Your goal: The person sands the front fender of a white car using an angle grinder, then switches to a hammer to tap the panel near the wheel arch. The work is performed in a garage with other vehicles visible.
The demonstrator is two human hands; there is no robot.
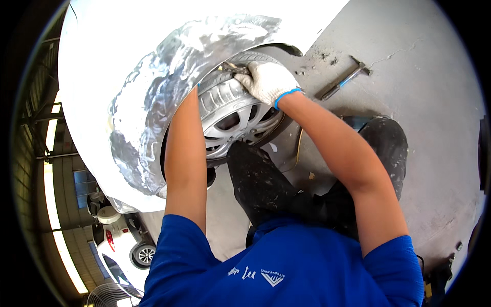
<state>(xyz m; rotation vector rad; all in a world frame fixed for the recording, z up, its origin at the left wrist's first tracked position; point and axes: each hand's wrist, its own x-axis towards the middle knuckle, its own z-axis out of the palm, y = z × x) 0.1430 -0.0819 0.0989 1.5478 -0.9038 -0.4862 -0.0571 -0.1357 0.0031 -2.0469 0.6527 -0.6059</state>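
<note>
My right hand (270, 82), in a white knit glove with a blue cuff, is at the top of a car tyre (220, 100). Its fingers are curled round a dark, narrow object (233, 67) whose kind I cannot make out. My left forearm (185, 148) reaches up into the wheel arch, and the hand is hidden behind the fender. Bare, ground metal (148, 97) shows in a wide band along the arch edge of the white car body (87, 66). Below the tyre tread is a silver spoked rim (240, 123).
A hammer (345, 79) with a blue-marked handle lies on the grey floor (440, 117) to the right, near crumbs of dirt (327, 55). My knees in dark trousers (261, 179) are close to the wheel. Another white car (123, 250) and a fan (110, 295) stand at lower left.
</note>
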